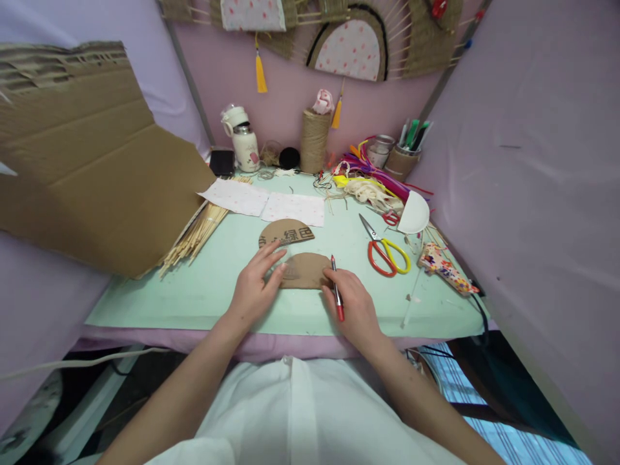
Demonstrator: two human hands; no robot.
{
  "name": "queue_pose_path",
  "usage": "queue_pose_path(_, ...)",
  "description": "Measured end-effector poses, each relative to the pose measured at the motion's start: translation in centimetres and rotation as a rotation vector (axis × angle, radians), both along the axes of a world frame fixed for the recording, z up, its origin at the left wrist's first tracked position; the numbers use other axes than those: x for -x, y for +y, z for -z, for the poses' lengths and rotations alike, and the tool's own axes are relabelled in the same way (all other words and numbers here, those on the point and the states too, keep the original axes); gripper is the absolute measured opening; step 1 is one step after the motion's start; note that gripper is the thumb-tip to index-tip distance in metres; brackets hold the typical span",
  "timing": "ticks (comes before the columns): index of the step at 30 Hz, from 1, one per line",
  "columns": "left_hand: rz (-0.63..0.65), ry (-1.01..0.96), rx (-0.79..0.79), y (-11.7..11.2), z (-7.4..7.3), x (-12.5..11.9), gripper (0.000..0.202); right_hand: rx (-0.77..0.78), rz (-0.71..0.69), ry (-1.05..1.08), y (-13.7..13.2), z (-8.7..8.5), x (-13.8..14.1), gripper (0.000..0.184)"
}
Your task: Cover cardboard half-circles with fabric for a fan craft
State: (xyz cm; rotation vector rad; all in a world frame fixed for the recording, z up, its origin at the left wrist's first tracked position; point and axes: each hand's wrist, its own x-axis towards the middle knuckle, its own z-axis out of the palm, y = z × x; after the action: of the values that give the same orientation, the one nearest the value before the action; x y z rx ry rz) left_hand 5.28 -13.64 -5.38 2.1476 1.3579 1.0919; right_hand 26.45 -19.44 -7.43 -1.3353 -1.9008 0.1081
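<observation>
- Head view, left hand: fingers loosely spread, thumb apart, at the left edge of the plain half-round.
- Right hand: fingers closed on the red pen, beside the right edge.
- Plain half-round: flat on the table, between both hands.
- Step, judged: positioning; next move calls for steady left pressure.

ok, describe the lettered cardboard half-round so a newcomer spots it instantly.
Find the pale green tabletop, then the white sheets near its middle. On their near side, pick the lettered half-round, closer to them than the other cardboard half-round. Bold dark characters across it set it apart; the other one shows no such bold print.
</observation>
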Motion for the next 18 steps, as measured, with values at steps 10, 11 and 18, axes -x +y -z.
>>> queue_pose_path(10,-0.049,0.111,0.056,0.13,0.3,-0.15,0.043,-0.009,0.014,-0.004,-0.01,0.05,0.07,0.027)
queue_pose_path(11,-0.062,0.137,0.057,0.13,0.32,-0.23,0.049,-0.007,0.014,-0.003,0.0,0.1,0.07,0.027)
queue_pose_path(18,-0.089,0.265,0.107,0.18,0.27,-0.84,0.072,-0.013,0.013,-0.001,0.06,0.18,0.05,0.026)
